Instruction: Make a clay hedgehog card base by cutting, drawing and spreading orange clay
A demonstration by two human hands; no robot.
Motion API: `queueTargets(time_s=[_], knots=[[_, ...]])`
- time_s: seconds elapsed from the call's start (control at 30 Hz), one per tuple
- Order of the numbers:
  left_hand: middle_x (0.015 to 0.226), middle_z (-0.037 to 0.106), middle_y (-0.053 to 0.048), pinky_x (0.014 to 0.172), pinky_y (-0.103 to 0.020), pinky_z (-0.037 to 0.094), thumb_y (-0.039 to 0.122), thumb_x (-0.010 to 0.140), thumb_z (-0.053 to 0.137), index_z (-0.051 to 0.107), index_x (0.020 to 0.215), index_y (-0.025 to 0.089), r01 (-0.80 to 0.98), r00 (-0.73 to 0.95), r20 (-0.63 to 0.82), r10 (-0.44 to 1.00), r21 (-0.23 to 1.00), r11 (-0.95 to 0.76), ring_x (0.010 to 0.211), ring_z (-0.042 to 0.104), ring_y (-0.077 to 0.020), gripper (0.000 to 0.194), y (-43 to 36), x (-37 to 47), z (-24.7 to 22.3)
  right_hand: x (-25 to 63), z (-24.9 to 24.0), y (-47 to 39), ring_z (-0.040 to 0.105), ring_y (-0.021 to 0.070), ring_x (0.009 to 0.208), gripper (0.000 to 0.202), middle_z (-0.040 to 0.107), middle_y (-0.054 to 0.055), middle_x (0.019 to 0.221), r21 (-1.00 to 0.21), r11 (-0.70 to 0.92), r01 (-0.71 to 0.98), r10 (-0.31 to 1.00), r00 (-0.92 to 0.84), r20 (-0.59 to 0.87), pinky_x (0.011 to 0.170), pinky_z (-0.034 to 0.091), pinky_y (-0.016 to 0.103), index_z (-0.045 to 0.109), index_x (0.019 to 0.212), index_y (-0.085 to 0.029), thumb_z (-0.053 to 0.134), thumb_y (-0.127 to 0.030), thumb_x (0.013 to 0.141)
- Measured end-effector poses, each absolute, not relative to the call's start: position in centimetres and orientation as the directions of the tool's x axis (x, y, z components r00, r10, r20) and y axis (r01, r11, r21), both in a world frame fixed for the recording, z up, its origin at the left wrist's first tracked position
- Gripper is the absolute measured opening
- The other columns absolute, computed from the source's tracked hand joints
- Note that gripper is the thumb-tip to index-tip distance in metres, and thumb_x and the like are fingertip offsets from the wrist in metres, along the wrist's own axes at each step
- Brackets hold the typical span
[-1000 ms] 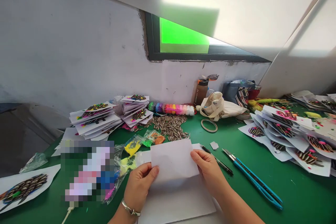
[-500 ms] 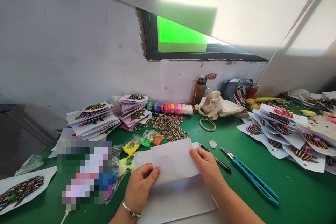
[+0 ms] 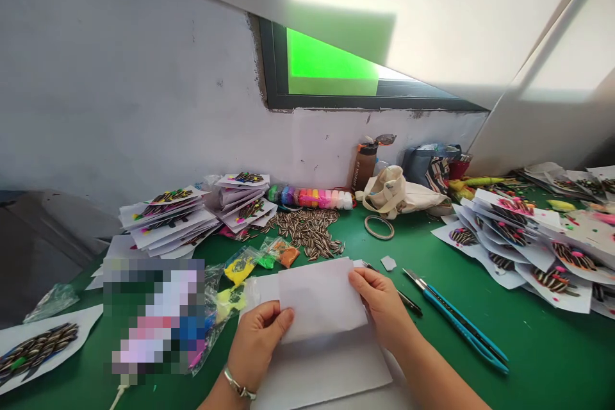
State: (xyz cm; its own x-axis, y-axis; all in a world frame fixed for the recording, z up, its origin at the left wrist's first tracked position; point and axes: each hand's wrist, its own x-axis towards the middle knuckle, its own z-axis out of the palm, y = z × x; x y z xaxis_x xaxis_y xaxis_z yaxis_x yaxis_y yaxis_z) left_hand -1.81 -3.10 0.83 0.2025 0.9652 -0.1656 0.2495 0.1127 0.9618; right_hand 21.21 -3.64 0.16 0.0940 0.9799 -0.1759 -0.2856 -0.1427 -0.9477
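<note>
A blank sheet of white paper [image 3: 319,301] is held up between my two hands. My left hand [image 3: 259,336] pinches its left edge between thumb and fingers; a silver watch or bracelet [image 3: 239,384] circles that wrist. At the right edge, my right hand [image 3: 382,304] grips the sheet near its upper corner. Beneath it lies more white paper [image 3: 331,371] on the green table. Just right of my right hand rest a dark pen [image 3: 408,302], partly hidden, and blue-handled tweezers [image 3: 461,327]. A small white paper scrap [image 3: 388,263] lies beyond them.
Striped sunflower seeds [image 3: 310,230] lie in a pile behind the paper. Bags of coloured clay [image 3: 240,266] sit at left. Seed-decorated cards are stacked left [image 3: 168,221] and right [image 3: 523,237]. A tape roll [image 3: 379,227], cloth bag [image 3: 398,192] and bottle [image 3: 365,166] stand farther back.
The held sheet has shifted very slightly down and to the right with my hands. Both hands keep the same grip on it.
</note>
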Motion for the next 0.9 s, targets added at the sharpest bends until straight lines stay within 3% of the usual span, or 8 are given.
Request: queueTargets(time_s=[0.3, 0.43, 0.6, 0.8, 0.9], knots=[[0.057, 0.046, 0.002, 0.051, -0.022, 0.03, 0.061, 0.068, 0.062, 0.059, 0.061, 0.014, 0.18, 0.25, -0.176, 0.952, 0.975, 0.133, 0.056, 0.036, -0.0119, 0.047, -2.8, -2.0, -0.8, 21.5, -0.6, -3.7, 0.031, 0.0082, 0.052, 0.036, 0.039, -0.005, 0.058, -0.988, -0.07, -0.14, 0.983, 0.159, -0.092, 0.047, 0.024, 0.022, 0.049, 0.066, -0.018, 0.06, -0.049, 0.078], [0.061, 0.052, 0.0, 0.052, -0.022, 0.033, 0.061, 0.065, 0.064, 0.063, 0.064, 0.014, 0.161, 0.24, -0.2, 0.95, 0.973, 0.164, 0.058, 0.04, -0.0127, 0.048, -3.0, -2.0, -0.7, 21.3, -0.5, -3.8, 0.031, 0.0085, 0.053, 0.037, 0.039, -0.004, 0.058, -0.997, -0.056, -0.05, 0.984, 0.168, -0.063, 0.047, 0.024, 0.022, 0.049, 0.065, -0.018, 0.059, -0.051, 0.078], [0.062, 0.055, 0.0, 0.053, -0.022, 0.034, 0.061, 0.066, 0.063, 0.064, 0.066, 0.014, 0.149, 0.224, -0.19, 0.956, 0.976, 0.16, 0.058, 0.043, -0.0136, 0.047, -3.0, -2.0, -0.2, 21.1, -0.2, -3.8, 0.033, 0.0094, 0.052, 0.038, 0.042, -0.003, 0.058, -0.996, -0.071, -0.061, 0.979, 0.185, -0.081, 0.047, 0.024, 0.022, 0.053, 0.063, -0.017, 0.06, -0.052, 0.076], [0.063, 0.058, -0.002, 0.054, -0.023, 0.036, 0.059, 0.064, 0.066, 0.064, 0.067, 0.014, 0.147, 0.223, -0.207, 0.953, 0.973, 0.177, 0.059, 0.045, -0.0146, 0.045, -3.0, -1.9, 0.7, 21.0, 0.9, -4.1, 0.05, 0.0164, 0.068, 0.035, 0.06, 0.003, 0.076, -0.965, -0.103, -0.241, 0.992, 0.044, -0.117, 0.059, 0.039, 0.025, 0.066, 0.095, -0.019, 0.059, -0.05, 0.08], [0.064, 0.059, -0.002, 0.055, -0.023, 0.037, 0.059, 0.064, 0.065, 0.064, 0.067, 0.014, 0.156, 0.243, -0.218, 0.945, 0.971, 0.183, 0.06, 0.046, -0.0154, 0.045, -3.1, -1.8, 0.9, 21.1, 1.2, -4.2, 0.052, 0.0156, 0.067, 0.034, 0.062, 0.003, 0.077, -0.945, -0.126, -0.303, 0.991, 0.007, -0.134, 0.06, 0.04, 0.025, 0.067, 0.099, -0.019, 0.058, -0.047, 0.081]])
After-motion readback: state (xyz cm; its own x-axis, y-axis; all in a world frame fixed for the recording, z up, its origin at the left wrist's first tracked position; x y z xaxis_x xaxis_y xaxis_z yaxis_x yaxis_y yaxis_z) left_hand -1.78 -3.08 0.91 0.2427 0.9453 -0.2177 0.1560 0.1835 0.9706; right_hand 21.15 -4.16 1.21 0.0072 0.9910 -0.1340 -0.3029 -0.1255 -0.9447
